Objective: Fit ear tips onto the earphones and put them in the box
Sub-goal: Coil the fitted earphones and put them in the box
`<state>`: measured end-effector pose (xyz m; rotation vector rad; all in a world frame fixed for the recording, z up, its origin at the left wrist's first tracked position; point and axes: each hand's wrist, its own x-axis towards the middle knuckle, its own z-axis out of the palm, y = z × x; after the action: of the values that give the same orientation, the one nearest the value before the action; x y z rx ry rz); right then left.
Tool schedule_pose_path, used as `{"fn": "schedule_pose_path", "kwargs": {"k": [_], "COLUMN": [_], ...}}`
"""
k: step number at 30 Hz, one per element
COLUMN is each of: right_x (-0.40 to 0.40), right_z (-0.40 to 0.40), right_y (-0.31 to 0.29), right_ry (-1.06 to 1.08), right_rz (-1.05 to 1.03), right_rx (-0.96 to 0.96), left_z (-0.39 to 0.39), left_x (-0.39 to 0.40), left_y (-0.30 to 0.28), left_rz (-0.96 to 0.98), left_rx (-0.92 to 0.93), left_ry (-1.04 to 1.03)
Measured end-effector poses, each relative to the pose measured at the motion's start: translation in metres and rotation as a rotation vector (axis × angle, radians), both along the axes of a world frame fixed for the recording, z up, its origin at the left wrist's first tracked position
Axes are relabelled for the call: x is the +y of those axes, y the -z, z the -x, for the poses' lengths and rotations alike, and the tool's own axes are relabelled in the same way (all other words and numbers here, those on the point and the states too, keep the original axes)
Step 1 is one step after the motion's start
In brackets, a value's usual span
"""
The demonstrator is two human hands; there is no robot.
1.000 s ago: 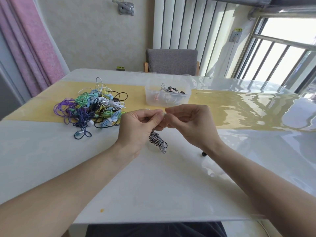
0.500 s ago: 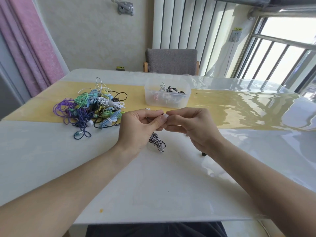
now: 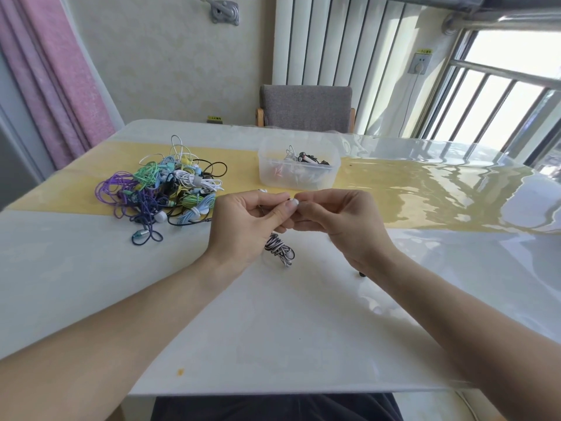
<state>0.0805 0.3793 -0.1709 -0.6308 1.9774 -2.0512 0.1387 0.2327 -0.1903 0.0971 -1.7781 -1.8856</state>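
bright daylight from the window [image 3: 513, 86] — glare across the table [image 3: 440, 189], edges warped

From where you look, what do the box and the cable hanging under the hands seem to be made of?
The box looks like translucent, slightly frosted plastic: the earphones inside show through its wall. The cable seems braided fabric or patterned rubber with a black-and-white stripe; the picture leaves it open. It hangs bundled below the left hand and right hand.

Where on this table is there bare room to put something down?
The near white table between the forearms is bare, as is the glossy right side beyond the right hand. It is crowded at the earphone pile, the box, and where the left hand holds the striped earphone.
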Motion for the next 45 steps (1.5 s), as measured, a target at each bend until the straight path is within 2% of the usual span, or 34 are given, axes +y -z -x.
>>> {"fn": "schedule_pose_path", "kwargs": {"k": [5, 8, 17, 25, 31, 37, 45], "right_x": [-0.002, 0.000, 0.003, 0.002, 0.002, 0.002, 0.002], "right_z": [-0.002, -0.003, 0.003, 0.001, 0.000, -0.001, 0.000], "right_y": [0.003, 0.004, 0.004, 0.001, 0.001, -0.001, -0.002], "right_ry": [0.068, 0.060, -0.037, 0.019, 0.019, 0.006, -0.027], "right_rz": [-0.077, -0.093, -0.109, -0.161, -0.209, -0.152, -0.090], "right_rx": [0.225, 0.297, 0.285, 0.342, 0.360, 0.388, 0.351], "left_z": [-0.001, -0.001, -0.003, -0.002, -0.001, -0.001, -0.003], "left_x": [0.001, 0.001, -0.002, -0.003, -0.001, 0.000, 0.003], "left_y": [-0.001, -0.001, -0.001, -0.002, -0.002, -0.007, -0.014], "left_rz": [0.019, 0.039, 0.169, 0.126, 0.020, -0.196, -0.347], "left_rx": [0.012, 0.019, 0.032, 0.004, -0.048, -0.098, -0.123], "left_ry": [0.033, 0.038, 0.024, 0.050, 0.074, 0.161, 0.235]}}
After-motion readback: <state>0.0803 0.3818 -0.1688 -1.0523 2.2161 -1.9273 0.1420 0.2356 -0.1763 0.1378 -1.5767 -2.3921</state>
